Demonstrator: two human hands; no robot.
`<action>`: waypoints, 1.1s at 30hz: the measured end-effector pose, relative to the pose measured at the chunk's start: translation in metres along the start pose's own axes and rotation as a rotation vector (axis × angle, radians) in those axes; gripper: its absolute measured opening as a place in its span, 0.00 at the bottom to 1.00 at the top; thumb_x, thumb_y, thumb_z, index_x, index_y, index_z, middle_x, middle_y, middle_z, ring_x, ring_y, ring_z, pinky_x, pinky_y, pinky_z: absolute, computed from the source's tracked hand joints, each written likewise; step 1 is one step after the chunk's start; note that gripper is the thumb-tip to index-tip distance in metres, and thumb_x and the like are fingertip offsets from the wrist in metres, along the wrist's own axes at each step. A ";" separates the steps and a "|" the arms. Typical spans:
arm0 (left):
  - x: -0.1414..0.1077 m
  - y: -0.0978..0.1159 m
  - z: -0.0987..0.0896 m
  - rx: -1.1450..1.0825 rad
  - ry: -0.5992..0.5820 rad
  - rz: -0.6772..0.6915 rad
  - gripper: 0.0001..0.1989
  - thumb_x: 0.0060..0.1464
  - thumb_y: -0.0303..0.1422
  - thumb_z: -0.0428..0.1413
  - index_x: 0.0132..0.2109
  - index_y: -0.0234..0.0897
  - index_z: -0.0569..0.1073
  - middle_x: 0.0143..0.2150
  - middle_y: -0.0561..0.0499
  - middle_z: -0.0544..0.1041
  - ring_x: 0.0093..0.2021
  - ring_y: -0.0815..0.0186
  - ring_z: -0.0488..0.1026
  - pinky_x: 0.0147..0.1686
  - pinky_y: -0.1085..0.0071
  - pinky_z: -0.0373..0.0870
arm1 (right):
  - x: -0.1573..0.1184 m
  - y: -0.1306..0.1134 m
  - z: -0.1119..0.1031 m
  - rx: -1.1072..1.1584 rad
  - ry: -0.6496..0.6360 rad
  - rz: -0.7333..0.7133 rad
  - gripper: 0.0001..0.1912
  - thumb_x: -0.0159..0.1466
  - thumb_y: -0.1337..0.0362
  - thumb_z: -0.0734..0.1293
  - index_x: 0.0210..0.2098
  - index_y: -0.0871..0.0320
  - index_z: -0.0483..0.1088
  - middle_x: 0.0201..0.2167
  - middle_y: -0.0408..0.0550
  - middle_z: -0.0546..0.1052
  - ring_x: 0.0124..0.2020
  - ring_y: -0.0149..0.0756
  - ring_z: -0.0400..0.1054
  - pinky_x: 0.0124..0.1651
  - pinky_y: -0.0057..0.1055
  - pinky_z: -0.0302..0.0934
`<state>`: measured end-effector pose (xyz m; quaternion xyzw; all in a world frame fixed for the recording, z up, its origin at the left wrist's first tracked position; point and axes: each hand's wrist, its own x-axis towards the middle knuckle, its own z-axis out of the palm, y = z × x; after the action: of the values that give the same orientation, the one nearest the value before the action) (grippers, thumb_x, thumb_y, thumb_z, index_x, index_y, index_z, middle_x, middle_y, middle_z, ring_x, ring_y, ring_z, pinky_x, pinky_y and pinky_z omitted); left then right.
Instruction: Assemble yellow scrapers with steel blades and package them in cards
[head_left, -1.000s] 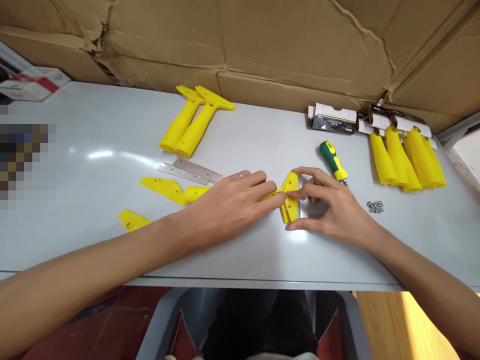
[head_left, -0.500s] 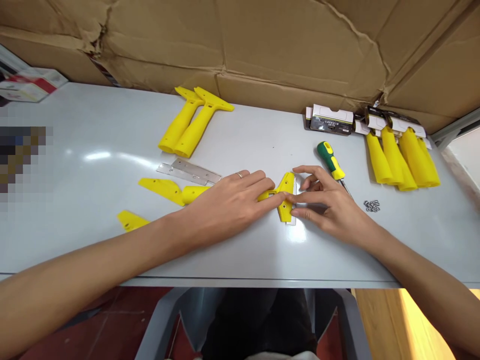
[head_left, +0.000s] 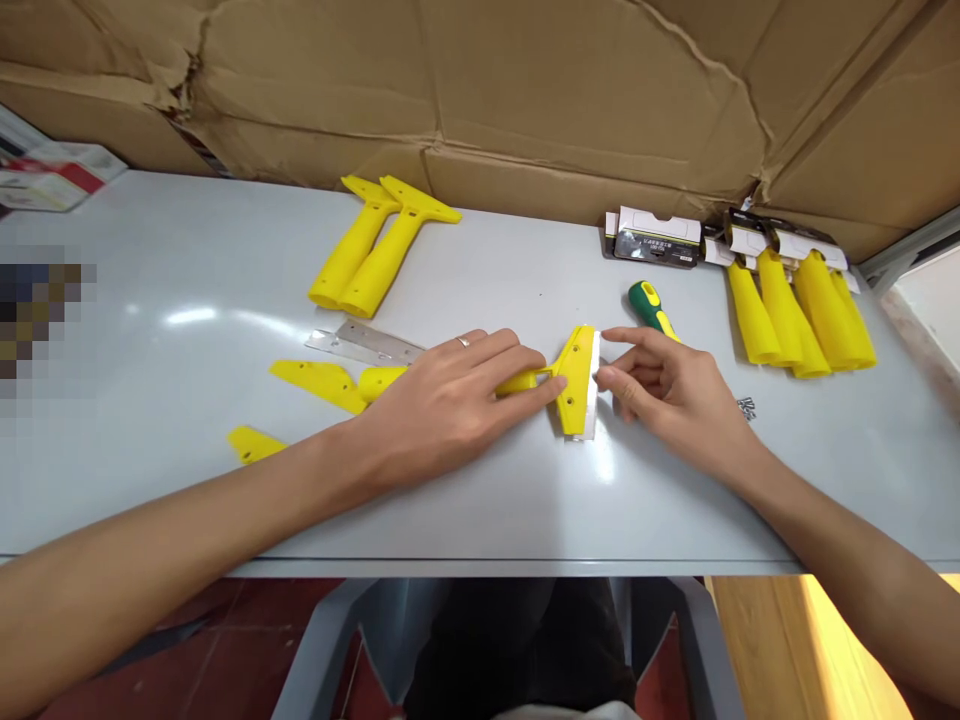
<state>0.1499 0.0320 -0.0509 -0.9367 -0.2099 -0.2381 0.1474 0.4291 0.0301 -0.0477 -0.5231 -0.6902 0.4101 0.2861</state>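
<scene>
My left hand (head_left: 469, 400) lies over a yellow scraper (head_left: 576, 385), its fingers closed around the handle and pressing it to the table. The scraper's head points right, with two holes in its face and a thin metal blade (head_left: 592, 400) along its edge. Just right of the blade is my right hand (head_left: 671, 400), fingers curled, index finger near the blade's far end. At its thumb tip shows a tiny dark thing, too small to name. Small screws (head_left: 747, 408) lie beyond this hand, partly hidden. A green and yellow screwdriver (head_left: 651, 308) lies behind it, its shaft hidden.
Two yellow scraper handles (head_left: 390, 245) lie at the back. Loose blades (head_left: 367, 343) and yellow cover plates (head_left: 315, 383) lie left of my left hand. Several packaged scrapers (head_left: 814, 310) lie back right, beside black and white packaging (head_left: 658, 238). Cardboard (head_left: 525, 100) stands behind the table.
My right hand has let go of the scraper head and drawn slightly right, its thumb and fingers curling together. The left hand keeps its hold. More of the blade is uncovered.
</scene>
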 end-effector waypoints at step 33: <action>0.010 0.000 -0.006 0.146 0.164 0.154 0.10 0.71 0.21 0.53 0.50 0.32 0.78 0.45 0.42 0.84 0.40 0.60 0.79 0.37 0.64 0.76 | 0.001 -0.007 0.006 0.482 -0.159 0.007 0.15 0.69 0.53 0.78 0.40 0.58 0.78 0.28 0.46 0.84 0.25 0.31 0.79 0.30 0.26 0.75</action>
<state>0.1556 0.0330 -0.0411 -0.9144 -0.1413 -0.2857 0.2497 0.4209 0.0288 -0.0448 -0.4085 -0.5909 0.6035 0.3460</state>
